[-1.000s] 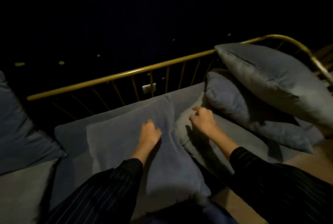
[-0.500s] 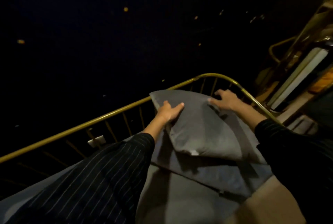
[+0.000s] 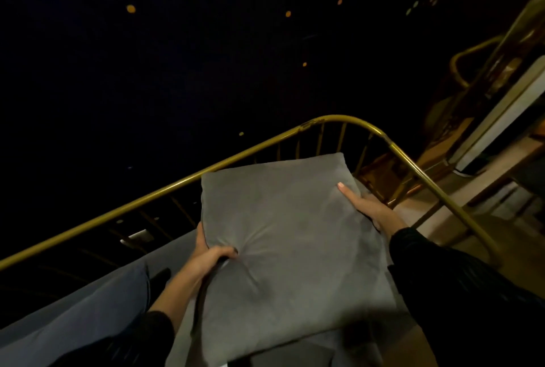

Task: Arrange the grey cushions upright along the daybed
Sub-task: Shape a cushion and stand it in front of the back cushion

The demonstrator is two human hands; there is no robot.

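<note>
A square grey cushion (image 3: 289, 237) is lifted in front of me, near the daybed's rounded right corner. My left hand (image 3: 211, 256) pinches its left edge, thumb dimpling the fabric. On its right edge lies my right hand (image 3: 368, 209), thumb on the front, fingers behind. The daybed's gold metal rail (image 3: 188, 178) runs behind the cushion and bends down on the right. The grey-blue mattress (image 3: 88, 316) lies below at the left. Other cushions are hidden behind the lifted one.
The room beyond the rail is very dark. To the right stands wooden furniture (image 3: 486, 166) with a white panel (image 3: 507, 113). A wooden floor (image 3: 442, 213) shows past the daybed's right end. A small white tag (image 3: 137, 235) hangs on the rail bars.
I have turned from the flat cushions at the middle to the right end, taken the top cushion in both hands and lifted it off the pile toward me.
</note>
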